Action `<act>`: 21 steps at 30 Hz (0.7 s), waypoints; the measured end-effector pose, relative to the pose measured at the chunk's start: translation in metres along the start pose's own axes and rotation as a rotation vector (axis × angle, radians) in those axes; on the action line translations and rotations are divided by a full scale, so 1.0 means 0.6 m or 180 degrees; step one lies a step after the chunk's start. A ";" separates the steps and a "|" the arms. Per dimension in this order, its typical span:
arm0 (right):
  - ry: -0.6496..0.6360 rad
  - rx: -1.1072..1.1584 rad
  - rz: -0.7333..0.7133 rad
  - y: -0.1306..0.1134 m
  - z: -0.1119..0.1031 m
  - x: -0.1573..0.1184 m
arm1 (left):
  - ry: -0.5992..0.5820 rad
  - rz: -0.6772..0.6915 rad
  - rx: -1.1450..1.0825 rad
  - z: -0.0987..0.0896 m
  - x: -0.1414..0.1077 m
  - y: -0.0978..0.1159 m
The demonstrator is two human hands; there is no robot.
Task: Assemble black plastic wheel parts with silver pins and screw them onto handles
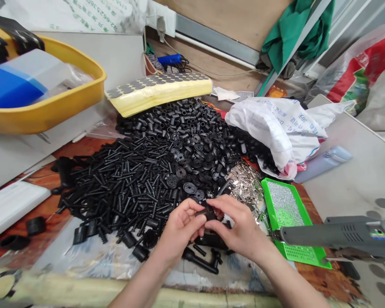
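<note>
Left hand (179, 226) and right hand (240, 224) pinch a black plastic part (207, 212) fingertip to fingertip above the pile (167, 171). A slipping grip could drop it among lookalikes.

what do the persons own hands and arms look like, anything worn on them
Both are bare. The left hand and the right hand wear no gloves, and no ring or watch shows. The left forearm and the right forearm show no sleeves, cables or markings as far as the frame's bottom edge.
</note>
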State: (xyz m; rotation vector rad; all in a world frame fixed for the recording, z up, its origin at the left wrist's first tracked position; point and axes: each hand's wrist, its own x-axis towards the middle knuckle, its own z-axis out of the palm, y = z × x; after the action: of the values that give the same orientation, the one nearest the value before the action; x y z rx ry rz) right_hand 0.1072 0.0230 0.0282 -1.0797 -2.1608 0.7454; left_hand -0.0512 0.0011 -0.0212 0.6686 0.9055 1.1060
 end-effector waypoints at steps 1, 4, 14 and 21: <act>0.0019 0.0050 0.0111 0.001 0.004 0.002 | 0.0029 0.0037 0.0060 0.000 0.000 -0.001; 0.0105 0.0526 0.0936 0.002 0.016 0.009 | 0.0153 0.0103 0.0150 0.001 -0.001 -0.001; 0.0290 0.1985 0.2356 0.004 0.038 0.008 | 0.0369 0.0481 0.0490 0.006 -0.007 0.009; 0.0289 0.1627 0.1969 0.010 0.048 -0.002 | 0.0305 0.0303 0.0490 0.000 -0.003 0.004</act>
State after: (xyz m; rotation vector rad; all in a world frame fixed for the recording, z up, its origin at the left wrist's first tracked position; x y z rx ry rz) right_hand 0.0901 0.0189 0.0045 -1.4563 -1.4212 1.3965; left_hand -0.0525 0.0002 -0.0189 0.7972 1.0577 1.1691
